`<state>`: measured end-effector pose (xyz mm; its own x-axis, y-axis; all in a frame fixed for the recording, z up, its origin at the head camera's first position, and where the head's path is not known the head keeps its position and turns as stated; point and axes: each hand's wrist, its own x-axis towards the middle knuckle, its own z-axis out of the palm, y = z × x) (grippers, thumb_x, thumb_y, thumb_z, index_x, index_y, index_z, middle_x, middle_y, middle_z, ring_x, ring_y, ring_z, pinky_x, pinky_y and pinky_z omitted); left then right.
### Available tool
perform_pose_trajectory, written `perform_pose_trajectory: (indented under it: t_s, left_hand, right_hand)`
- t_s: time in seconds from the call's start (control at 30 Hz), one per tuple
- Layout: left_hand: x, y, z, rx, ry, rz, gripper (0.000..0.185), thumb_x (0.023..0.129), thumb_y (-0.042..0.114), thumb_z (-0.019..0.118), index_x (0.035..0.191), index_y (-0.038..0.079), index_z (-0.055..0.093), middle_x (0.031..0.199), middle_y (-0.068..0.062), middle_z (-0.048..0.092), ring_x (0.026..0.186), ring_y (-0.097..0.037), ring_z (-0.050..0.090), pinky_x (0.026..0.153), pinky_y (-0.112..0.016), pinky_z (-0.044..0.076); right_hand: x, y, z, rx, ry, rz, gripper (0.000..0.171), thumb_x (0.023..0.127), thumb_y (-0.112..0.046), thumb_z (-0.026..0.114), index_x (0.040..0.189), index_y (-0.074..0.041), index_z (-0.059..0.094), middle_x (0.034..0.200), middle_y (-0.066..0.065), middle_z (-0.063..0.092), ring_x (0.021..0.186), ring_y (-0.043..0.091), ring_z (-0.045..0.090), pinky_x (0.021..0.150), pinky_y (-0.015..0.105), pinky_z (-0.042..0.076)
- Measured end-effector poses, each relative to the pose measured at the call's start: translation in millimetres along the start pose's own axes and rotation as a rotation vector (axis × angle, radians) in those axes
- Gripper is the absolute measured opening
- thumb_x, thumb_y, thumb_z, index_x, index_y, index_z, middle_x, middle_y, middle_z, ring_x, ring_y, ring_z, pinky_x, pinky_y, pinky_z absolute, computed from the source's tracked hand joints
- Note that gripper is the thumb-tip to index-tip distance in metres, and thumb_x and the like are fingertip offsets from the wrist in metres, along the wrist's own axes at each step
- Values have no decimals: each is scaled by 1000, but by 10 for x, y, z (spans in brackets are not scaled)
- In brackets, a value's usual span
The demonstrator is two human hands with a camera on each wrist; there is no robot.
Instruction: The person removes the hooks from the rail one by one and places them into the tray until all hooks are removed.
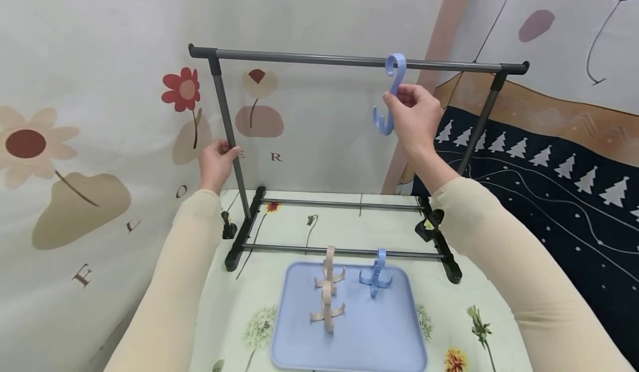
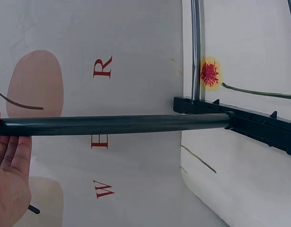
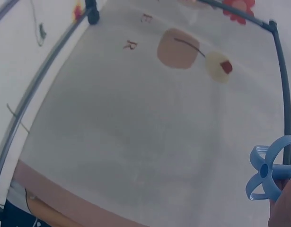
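Observation:
A dark metal rack stands on the table, its top bar (image 1: 299,57) running across the head view. My left hand (image 1: 216,164) grips the rack's left post (image 1: 227,111), thumb on one side and fingers on the other; the left wrist view shows the post (image 2: 112,124) against the fingers. With my right hand (image 1: 419,114) I pinch the stem of a light blue multi-prong hook (image 1: 396,75). Its curled top is at the top bar, right of the middle, and its prongs point down. Whether the curl fully wraps the bar, I cannot tell. The prongs (image 3: 264,171) show in the right wrist view.
A blue tray (image 1: 369,339) lies in front of the rack, bearing two beige hooks (image 1: 327,311) and another blue hook (image 1: 375,278). Two lower rods (image 1: 339,250) join the rack's black feet (image 1: 243,233). Patterned cloth hangs behind and to the right.

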<state>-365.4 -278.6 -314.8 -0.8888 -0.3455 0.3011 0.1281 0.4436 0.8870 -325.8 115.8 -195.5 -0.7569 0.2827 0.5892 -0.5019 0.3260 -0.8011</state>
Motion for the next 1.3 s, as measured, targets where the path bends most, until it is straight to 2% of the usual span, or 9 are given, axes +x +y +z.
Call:
perform_pose_trajectory:
  t_s: [0.4,0.7,0.9,1.07,1.3]
  left_hand:
    - [-54,32,-59,-1,2,7,37,100,27,60,126,1,57,122,-14,60,113,-25,54,100,-41,42]
    - [-40,19,-44,-3,2,10,38,100,29,60,126,1,57,122,-14,61,113,-25,55,99,-41,42]
    - [-27,25,-26,5,18,15,35,100,26,62,123,0,58,117,-12,61,108,-24,55,96,-40,43]
    - [-20,21,-12,4,23,15,33,99,27,62,119,1,58,113,-11,61,104,-22,55,93,-38,44]
    - [-29,22,-5,5,15,12,35,99,29,62,120,1,57,115,-11,60,105,-23,54,95,-39,43]
  right_hand:
    - [-381,138,-111,15,-139,-28,30,89,-27,77,104,-2,69,92,6,68,85,15,63,83,28,52]
    - [-621,261,-262,-49,-204,-36,31,88,-30,77,99,-2,69,88,7,69,82,15,63,82,30,52]
    - [-798,388,-355,-71,-277,-12,34,89,-34,76,100,-2,69,88,9,69,84,16,64,85,34,51]
    - [-980,450,-431,-93,-338,14,30,89,-30,76,99,-3,69,88,9,69,83,18,66,81,35,52]
    - [-1236,535,-525,-85,-415,72,23,89,-24,76,96,-4,68,86,9,69,81,20,68,78,29,55]
